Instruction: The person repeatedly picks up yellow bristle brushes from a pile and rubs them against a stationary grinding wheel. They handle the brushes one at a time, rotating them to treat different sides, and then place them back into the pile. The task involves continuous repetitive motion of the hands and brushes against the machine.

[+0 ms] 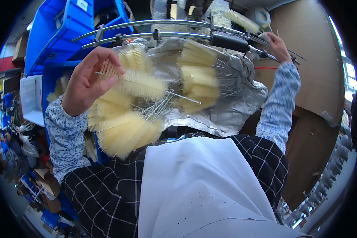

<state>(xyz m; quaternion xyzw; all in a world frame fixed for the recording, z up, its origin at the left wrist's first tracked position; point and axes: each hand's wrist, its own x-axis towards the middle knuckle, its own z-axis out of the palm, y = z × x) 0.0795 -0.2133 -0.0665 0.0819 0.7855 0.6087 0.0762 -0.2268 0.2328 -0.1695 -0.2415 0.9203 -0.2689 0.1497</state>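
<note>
My left hand (pixel 93 79) is closed around the bristle end of a cream bottle brush (pixel 144 84). The brush's twisted wire stem points right, above several wire stems. Below it, a fanned pile of similar brushes (pixel 127 133) lies in front of me. A second stack of brushes (pixel 199 81) rests on a crumpled silver sheet (pixel 230 113), stems to the right. My right hand (pixel 278 47) is pinched at the right end of the metal rods (pixel 168 37); what its fingers grip is too small to tell. Another brush (pixel 242 20) lies just beyond the rods.
Blue plastic bins (pixel 57 33) stand at the far left, with a white tray (pixel 32 99) beside them. A black cylinder (pixel 229 41) sits on the rods. Large cardboard (pixel 311 67) rises on the right. A white apron (pixel 186 178) covers my lap.
</note>
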